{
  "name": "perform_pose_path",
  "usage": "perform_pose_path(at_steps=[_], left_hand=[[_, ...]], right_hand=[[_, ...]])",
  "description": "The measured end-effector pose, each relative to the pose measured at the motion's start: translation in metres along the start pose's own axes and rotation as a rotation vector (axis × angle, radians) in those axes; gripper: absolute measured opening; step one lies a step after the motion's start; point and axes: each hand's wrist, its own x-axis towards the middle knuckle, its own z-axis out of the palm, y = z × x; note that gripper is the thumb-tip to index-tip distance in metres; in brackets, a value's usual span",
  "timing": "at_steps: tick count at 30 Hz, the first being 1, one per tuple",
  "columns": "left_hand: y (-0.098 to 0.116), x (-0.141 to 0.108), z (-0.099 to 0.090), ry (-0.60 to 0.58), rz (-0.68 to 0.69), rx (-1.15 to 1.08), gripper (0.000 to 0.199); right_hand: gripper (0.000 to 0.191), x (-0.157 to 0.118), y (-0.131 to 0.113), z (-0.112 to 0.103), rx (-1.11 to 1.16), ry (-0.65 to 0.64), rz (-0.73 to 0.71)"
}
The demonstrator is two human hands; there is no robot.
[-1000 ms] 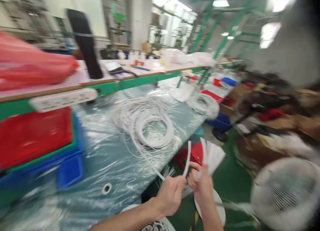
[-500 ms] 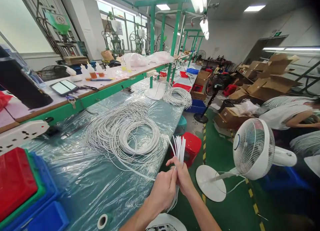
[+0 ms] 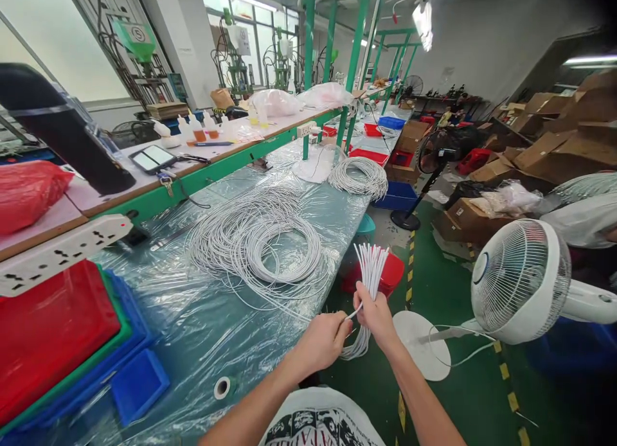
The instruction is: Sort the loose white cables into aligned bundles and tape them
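Observation:
My right hand (image 3: 375, 314) is closed around an upright bundle of white cables (image 3: 372, 272), whose cut ends fan out above the fist. Below it the bundle hangs and curls past the table edge. Just to the left, my left hand (image 3: 326, 337) pinches a white cable (image 3: 355, 311) that runs into the right hand. White cable also trails from my left hand back to a large loose heap of coiled cable (image 3: 226, 234) on the table. A neater round coil (image 3: 263, 253) lies on the front of that heap.
Plastic film covers the table (image 3: 202, 349). Stacked red, green and blue bins (image 3: 58, 337) stand left, beside a power strip (image 3: 67, 250). A roll (image 3: 222, 387) lies near me. At right are a white fan (image 3: 520, 279) and a red stool (image 3: 393, 274). Another coil (image 3: 357, 176) lies farther back.
My hands have moved apart, the left now lower and left of the right. A cable is stretched between them. The view has shifted, so the table's left end shows more.

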Motion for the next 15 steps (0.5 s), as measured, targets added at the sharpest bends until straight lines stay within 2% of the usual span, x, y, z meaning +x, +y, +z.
perform_pose_path(at_steps=[5, 10, 15], left_hand=[[0.000, 0.000, 0.014, 0.020, 0.002, 0.042, 0.034], [0.011, 0.004, 0.023, 0.093, 0.063, 0.005, 0.033], [0.028, 0.006, 0.017, 0.139, 0.249, 0.055, 0.021]], right_hand=[[0.060, 0.002, -0.013, 0.001, 0.087, -0.062, -0.099], [0.057, -0.005, -0.029, 0.000, 0.347, -0.206, 0.075], [0.055, -0.019, -0.053, -0.011, 0.387, -0.198, 0.104]])
